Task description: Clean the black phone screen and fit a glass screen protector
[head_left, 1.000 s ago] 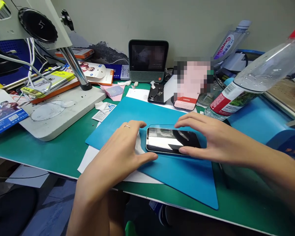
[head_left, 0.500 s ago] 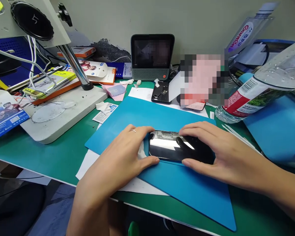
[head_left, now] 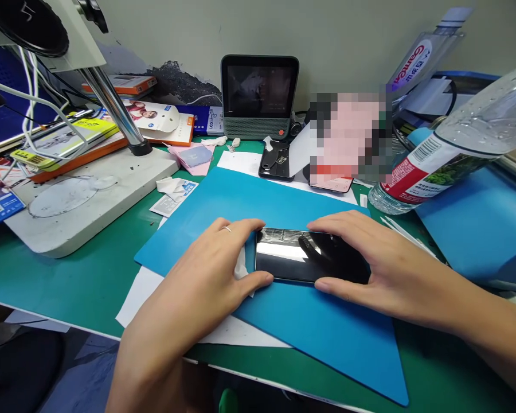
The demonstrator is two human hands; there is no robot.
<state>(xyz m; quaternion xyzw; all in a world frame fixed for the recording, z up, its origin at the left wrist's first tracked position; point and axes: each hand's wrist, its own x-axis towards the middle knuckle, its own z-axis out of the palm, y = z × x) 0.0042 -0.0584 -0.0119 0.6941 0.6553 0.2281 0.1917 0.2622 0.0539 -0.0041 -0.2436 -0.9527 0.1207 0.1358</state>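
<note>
A black smartphone point(head_left: 292, 258) lies lengthwise across the blue mat point(head_left: 344, 344), its glossy glass side up and reflecting light. My left hand point(head_left: 217, 264) grips the phone's left end, thumb on the near edge and forefinger at the far corner. My right hand point(head_left: 370, 264) is wrapped round the right part, thumb along the near edge and fingers along the far one, covering the phone's right end. A crumpled white tissue point(head_left: 241, 267) shows partly behind my left hand, close to the phone's left end.
At the left stands a white microscope base point(head_left: 90, 212) with a metal post point(head_left: 120, 109). A smart display point(head_left: 260, 97) is at the back, near a black phone part point(head_left: 277, 160). A large plastic bottle point(head_left: 438, 155) leans in at the right. White paper point(head_left: 141, 292) lies under the mat.
The whole view has shifted, so most things sit a little further left. Both hands keep their grip on the phone, which looks nearly unmoved on the mat.
</note>
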